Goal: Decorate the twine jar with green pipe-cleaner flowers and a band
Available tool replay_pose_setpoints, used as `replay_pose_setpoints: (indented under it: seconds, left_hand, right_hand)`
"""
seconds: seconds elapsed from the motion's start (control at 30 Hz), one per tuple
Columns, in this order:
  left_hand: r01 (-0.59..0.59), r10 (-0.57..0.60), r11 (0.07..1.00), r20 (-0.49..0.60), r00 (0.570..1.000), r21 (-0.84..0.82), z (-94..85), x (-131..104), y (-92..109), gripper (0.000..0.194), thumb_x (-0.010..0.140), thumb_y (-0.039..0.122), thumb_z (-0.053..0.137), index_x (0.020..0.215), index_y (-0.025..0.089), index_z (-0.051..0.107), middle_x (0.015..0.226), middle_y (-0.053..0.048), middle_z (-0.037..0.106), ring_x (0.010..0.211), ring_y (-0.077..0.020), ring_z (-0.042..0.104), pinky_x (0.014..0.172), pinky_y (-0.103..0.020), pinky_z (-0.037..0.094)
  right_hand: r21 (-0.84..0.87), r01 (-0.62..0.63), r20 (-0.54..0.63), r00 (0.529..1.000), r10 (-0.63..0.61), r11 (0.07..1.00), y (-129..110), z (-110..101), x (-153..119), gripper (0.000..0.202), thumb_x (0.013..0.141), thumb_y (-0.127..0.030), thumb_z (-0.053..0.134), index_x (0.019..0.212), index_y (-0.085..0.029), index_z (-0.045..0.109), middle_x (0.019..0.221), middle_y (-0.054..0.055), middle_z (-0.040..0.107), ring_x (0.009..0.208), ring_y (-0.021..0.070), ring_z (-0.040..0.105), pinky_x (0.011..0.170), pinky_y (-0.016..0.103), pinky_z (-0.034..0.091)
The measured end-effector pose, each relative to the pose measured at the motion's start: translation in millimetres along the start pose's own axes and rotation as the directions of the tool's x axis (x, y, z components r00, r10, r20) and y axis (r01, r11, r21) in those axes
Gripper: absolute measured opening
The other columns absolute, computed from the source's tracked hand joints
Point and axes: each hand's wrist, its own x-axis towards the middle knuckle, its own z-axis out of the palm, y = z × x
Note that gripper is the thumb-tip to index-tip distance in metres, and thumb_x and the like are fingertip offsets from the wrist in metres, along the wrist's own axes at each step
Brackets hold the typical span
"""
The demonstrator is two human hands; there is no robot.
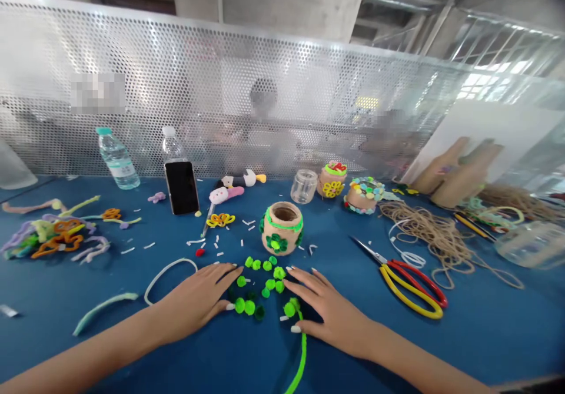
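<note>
Between my hands, several green pom-poms (270, 284) in light and dark shades lie loose on the blue table (176, 358). My left hand (205, 294) rests at their left side, fingers stretched out, holding nothing. On the right, my right hand (324, 308) has its fingers spread, with the fingertips close to the pom-poms. A bright green pipe cleaner (302, 353) runs down past its thumb; whether the thumb touches it I cannot tell. Just beyond stands a twine-wrapped jar (282, 235), upright, with green trim and a dark green flower on its side.
Scissors (408, 288) with red and yellow handles lie at right, beside loose twine (424, 235). Further back are a clear jar (304, 186), two decorated jars (332, 180) and a phone (182, 188) leaning on a bottle. Pipe cleaner pieces (57, 235) pile at left. A perforated screen (212, 99) stands behind.
</note>
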Motion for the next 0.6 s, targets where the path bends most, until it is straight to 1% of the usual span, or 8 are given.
replay_pose_setpoints:
  seconds: [0.07,0.13,0.2,0.3,0.37,0.47,0.53,0.6]
  left_hand:
    - [0.035,-0.035,0.999,0.009,0.999,0.004,-1.9,7,9,0.029,0.088,0.023,0.048,0.117,0.018,0.052,0.116,-0.01,0.057,0.105,-0.0247,0.054,0.088,-0.037,0.044]
    - [0.028,-0.028,0.999,0.022,0.999,-0.016,-1.1,10,11,0.015,0.086,0.016,0.046,0.096,0.017,0.058,0.098,-0.007,0.061,0.089,-0.0216,0.057,0.076,-0.032,0.045]
    - [0.002,-0.001,0.999,0.007,1.0,-0.051,1.9,8,5,0.017,0.088,0.014,0.04,0.084,0.018,0.056,0.088,-0.005,0.059,0.08,-0.019,0.056,0.068,-0.029,0.043]
    - [0.02,-0.025,0.996,-0.058,0.998,-0.09,3.1,-2,-16,0.026,0.091,0.019,0.031,0.08,0.018,0.055,0.081,-0.004,0.058,0.072,-0.0178,0.055,0.065,-0.03,0.043]
    - [0.083,-0.096,0.992,-0.131,0.987,-0.099,-2.8,-11,-31,0.03,0.093,0.023,0.028,0.087,0.018,0.057,0.084,-0.005,0.06,0.075,-0.0184,0.058,0.069,-0.031,0.045]
    - [0.138,-0.149,0.989,-0.299,0.943,-0.057,-21.3,-25,-41,0.033,0.093,0.03,0.031,0.117,0.02,0.05,0.109,-0.008,0.059,0.099,-0.022,0.058,0.083,-0.035,0.047]
    - [0.106,-0.111,0.994,-0.369,0.923,-0.032,-34.8,-30,-31,0.039,0.092,0.033,0.033,0.13,0.024,0.04,0.123,-0.006,0.053,0.109,-0.0231,0.054,0.089,-0.036,0.046]
    - [0.017,-0.028,0.999,-0.388,0.921,-0.031,-44.4,-30,-5,0.041,0.093,0.034,0.035,0.133,0.028,0.035,0.127,-0.004,0.051,0.113,-0.0223,0.051,0.094,-0.036,0.044]
  right_hand:
    - [-0.009,0.038,-0.071,0.997,-0.038,0.999,-7,-2,1,0.059,0.08,-0.048,0.059,0.13,-0.019,0.046,0.137,0.014,0.039,0.127,0.0279,0.032,0.105,0.047,0.026]
    - [-0.009,0.107,-0.083,0.991,-0.107,0.994,-12,-5,-2,0.045,0.075,-0.043,0.067,0.114,-0.021,0.057,0.124,0.012,0.046,0.119,0.026,0.04,0.1,0.043,0.034]
    - [-0.004,0.135,-0.056,0.989,-0.135,0.991,-15,-5,-8,0.027,0.074,-0.035,0.07,0.097,-0.023,0.061,0.115,0.008,0.047,0.112,0.0237,0.043,0.095,0.041,0.038]
    - [0.037,0.074,-0.058,0.996,-0.072,0.997,-14,4,-20,0.008,0.078,-0.021,0.067,0.082,-0.023,0.06,0.105,0.004,0.046,0.103,0.0194,0.047,0.092,0.039,0.04]
    - [0.075,0.051,-0.11,0.993,-0.043,0.996,-11,10,-28,0.01,0.082,-0.014,0.061,0.077,-0.021,0.057,0.101,0.003,0.046,0.1,0.0173,0.048,0.091,0.037,0.04]
    - [0.108,0.092,-0.224,0.972,-0.066,0.99,-8,11,-39,0.014,0.086,-0.01,0.052,0.077,-0.02,0.053,0.095,0.003,0.051,0.094,0.0166,0.05,0.086,0.033,0.041]
    - [0.126,0.147,-0.305,0.947,-0.102,0.981,-10,5,-43,0.013,0.088,-0.011,0.048,0.081,-0.021,0.051,0.086,0.002,0.055,0.084,0.0154,0.052,0.078,0.03,0.043]
    - [0.13,0.196,-0.41,0.903,-0.127,0.972,-16,-3,-42,0.013,0.089,-0.011,0.046,0.085,-0.022,0.05,0.078,0.0,0.056,0.075,0.014,0.052,0.069,0.026,0.044]
